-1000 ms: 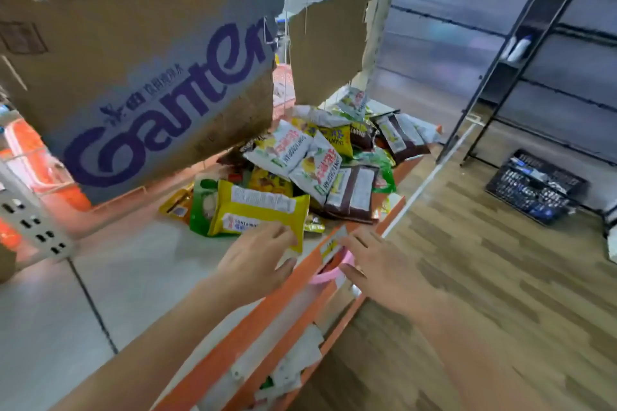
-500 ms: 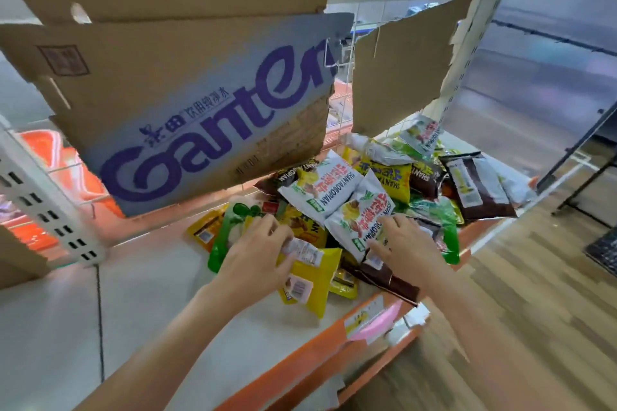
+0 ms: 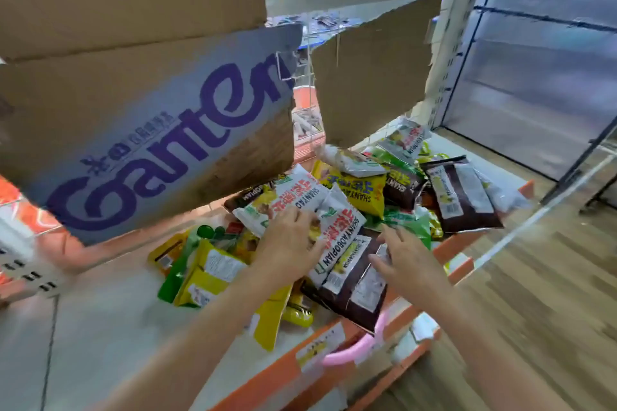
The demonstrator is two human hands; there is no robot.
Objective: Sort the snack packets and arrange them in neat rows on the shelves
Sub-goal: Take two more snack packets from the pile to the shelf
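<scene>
Left hand (image 3: 293, 240) fingers splayed on white packet (image 3: 293, 197); right hand (image 3: 405, 264) fingers apart over brown packet (image 3: 354, 287), which overhangs the shelf (image 3: 100, 327) edge and may slip.

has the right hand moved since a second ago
Yes. The right hand left the orange shelf edge and went forward onto the packet pile, now touching a dark brown packet.

White shelf (image 3: 100, 327) with orange front edge (image 3: 267, 374) carries a loose heap of snack packets (image 3: 350, 197) under and beyond my hands, yellow and green ones (image 3: 207, 274) just left of my left hand, brown ones (image 3: 354, 290) under my right.
</scene>
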